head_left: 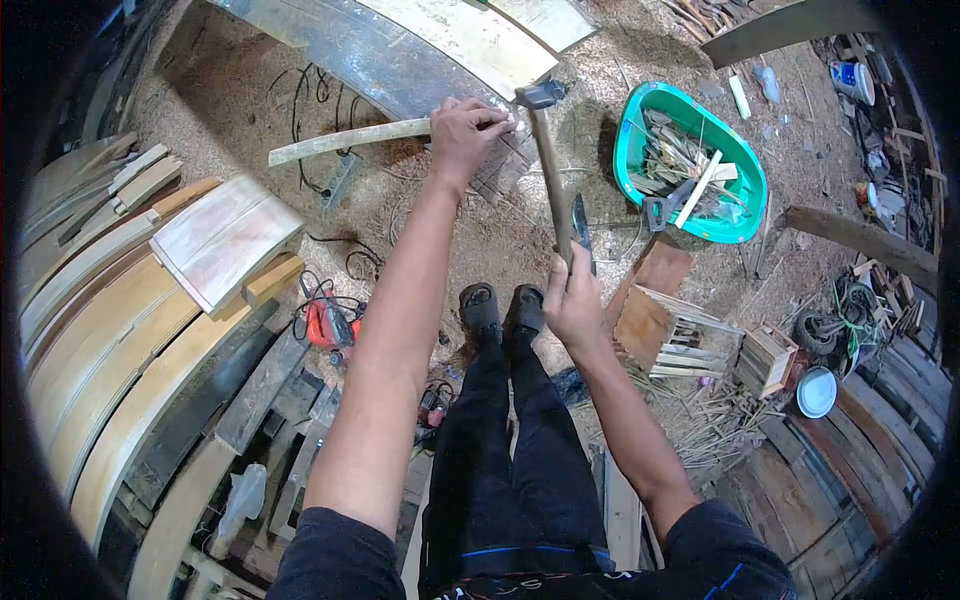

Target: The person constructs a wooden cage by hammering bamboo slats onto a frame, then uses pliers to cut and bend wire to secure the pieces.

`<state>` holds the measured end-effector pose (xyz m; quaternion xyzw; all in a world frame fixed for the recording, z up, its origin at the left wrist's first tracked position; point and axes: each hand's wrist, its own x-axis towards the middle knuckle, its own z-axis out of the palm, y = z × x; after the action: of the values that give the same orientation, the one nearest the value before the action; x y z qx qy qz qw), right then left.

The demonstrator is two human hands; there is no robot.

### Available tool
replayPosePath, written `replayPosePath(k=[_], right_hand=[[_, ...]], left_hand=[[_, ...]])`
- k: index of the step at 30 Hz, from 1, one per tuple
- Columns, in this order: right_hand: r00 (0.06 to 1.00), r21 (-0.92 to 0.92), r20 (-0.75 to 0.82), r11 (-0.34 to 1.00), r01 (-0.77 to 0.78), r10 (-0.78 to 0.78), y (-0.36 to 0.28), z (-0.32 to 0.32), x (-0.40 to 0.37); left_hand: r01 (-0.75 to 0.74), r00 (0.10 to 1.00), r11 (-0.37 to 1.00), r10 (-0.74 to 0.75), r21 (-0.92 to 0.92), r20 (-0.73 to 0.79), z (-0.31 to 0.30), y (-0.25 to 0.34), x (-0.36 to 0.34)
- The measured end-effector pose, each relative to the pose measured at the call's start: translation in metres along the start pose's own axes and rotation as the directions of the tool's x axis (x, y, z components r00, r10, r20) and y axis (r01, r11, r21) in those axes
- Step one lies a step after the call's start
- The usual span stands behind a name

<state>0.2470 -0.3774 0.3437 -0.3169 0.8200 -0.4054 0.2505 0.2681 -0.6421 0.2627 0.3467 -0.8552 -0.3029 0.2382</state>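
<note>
My left hand [466, 142] is closed at the edge of a dark wooden bench [370, 65], its fingers bunched together on the end of a long, narrow wooden strip [345, 140]. The strip sticks out to the left past the bench edge. A hammer [552, 175] is upright in my right hand [574, 302], which wraps round the lower handle. The metal head is up close to the right of my left fingertips. Beside the hammer handle, just above my right hand, shows a slim dark blade-like thing [581, 225].
A green tub [753, 222] of wood scraps stands at the right, with a handsaw [657, 212] leaning over its rim. Stacked boards [120, 340] fill the left. A red power tool [328, 322] and black cables lie on the sawdust-covered floor. Wooden crates [690, 340] stand lower right.
</note>
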Motion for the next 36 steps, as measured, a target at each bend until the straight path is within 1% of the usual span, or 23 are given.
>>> replayPosePath(k=[3, 4, 6, 10, 12, 13, 15, 18, 20, 21, 24, 25, 26, 28, 29, 32, 33, 35, 36], right_hand=[[0.995, -0.123, 0.089, 0.992, -0.039, 0.05, 0.008, 0.006, 0.007], [0.998, -0.062, 0.062, 0.998, -0.025, 0.029, 0.008, 0.006, 0.005], [1.0, 0.059, 0.015, 0.998, 0.007, -0.007, -0.004, 0.003, 0.001], [0.997, 0.004, 0.041, 0.998, -0.067, 0.066, -0.003, 0.006, 0.002], [0.991, -0.052, 0.083, 0.993, -0.102, 0.106, -0.001, 0.005, 0.007], [0.994, -0.004, 0.062, 0.996, -0.091, 0.091, -0.002, 0.004, 0.008], [0.996, 0.086, 0.033, 0.993, -0.082, 0.08, -0.006, 0.001, 0.001], [0.998, -0.093, 0.027, 0.994, -0.049, 0.052, 0.006, 0.008, 0.003], [0.994, -0.037, 0.051, 0.995, -0.097, 0.098, 0.006, 0.004, 0.004], [0.991, -0.006, 0.062, 0.993, -0.119, 0.119, 0.003, 0.003, 0.006], [0.999, 0.058, 0.008, 0.997, -0.045, 0.045, -0.008, -0.003, 0.003], [0.999, 0.006, -0.025, 1.0, 0.021, -0.021, 0.001, 0.001, 0.002], [1.0, -0.061, 0.007, 0.998, 0.001, -0.001, 0.006, 0.003, 0.003], [0.997, -0.191, 0.068, 0.981, -0.024, 0.037, 0.013, 0.007, 0.008], [1.0, -0.119, 0.021, 0.993, 0.003, 0.0, 0.009, 0.008, 0.008], [1.0, 0.013, -0.007, 1.0, 0.001, -0.001, -0.003, 0.001, 0.004], [1.0, -0.008, -0.017, 1.0, 0.02, -0.02, 0.0, 0.003, 0.002], [0.997, -0.046, -0.038, 0.996, 0.069, -0.071, 0.006, 0.009, 0.003], [0.999, -0.058, -0.003, 0.998, 0.034, -0.035, 0.005, 0.008, 0.006]], left_hand=[[0.021, 0.999, 1.0, -0.021, -0.01, 0.039, 0.002, -0.008, 0.003], [0.031, 0.998, 0.999, -0.03, -0.014, 0.061, 0.004, -0.011, 0.003], [0.027, 0.999, 1.0, -0.027, -0.006, 0.038, 0.002, -0.007, 0.003], [0.075, 0.995, 0.997, -0.077, 0.032, 0.062, 0.002, -0.004, 0.001], [0.027, 0.999, 1.0, -0.027, 0.011, 0.019, 0.006, -0.007, 0.0], [-0.001, 1.0, 1.0, 0.001, 0.003, -0.006, 0.007, -0.01, 0.002], [0.007, 1.0, 0.999, -0.007, 0.032, 0.005, 0.0, -0.004, 0.0], [0.018, 1.0, 1.0, -0.018, 0.026, 0.019, -0.001, -0.001, 0.001], [0.016, 0.999, 1.0, -0.016, 0.0, 0.032, -0.004, 0.0, 0.002], [0.023, 0.999, 1.0, -0.023, 0.016, 0.035, -0.005, 0.002, 0.005], [0.061, 0.997, 0.997, -0.063, 0.052, 0.049, -0.005, 0.008, -0.001], [0.066, 0.996, 0.996, -0.068, 0.055, 0.05, -0.006, 0.009, 0.0], [0.07, 0.996, 0.996, -0.073, 0.058, 0.049, -0.005, 0.008, 0.0], [0.045, 0.998, 0.998, -0.043, -0.047, 0.045, 0.001, -0.007, 0.001], [0.032, 0.999, 0.995, -0.028, -0.099, 0.044, -0.001, -0.006, 0.003], [0.086, 0.994, 0.996, -0.088, 0.033, 0.06, 0.0, 0.0, 0.001], [0.084, 0.995, 0.996, -0.084, 0.002, 0.049, -0.001, 0.002, 0.001], [0.105, 0.992, 0.994, -0.105, -0.002, 0.064, 0.001, -0.002, 0.002], [0.113, 0.991, 0.994, -0.112, -0.002, 0.067, 0.001, -0.005, 0.005]])
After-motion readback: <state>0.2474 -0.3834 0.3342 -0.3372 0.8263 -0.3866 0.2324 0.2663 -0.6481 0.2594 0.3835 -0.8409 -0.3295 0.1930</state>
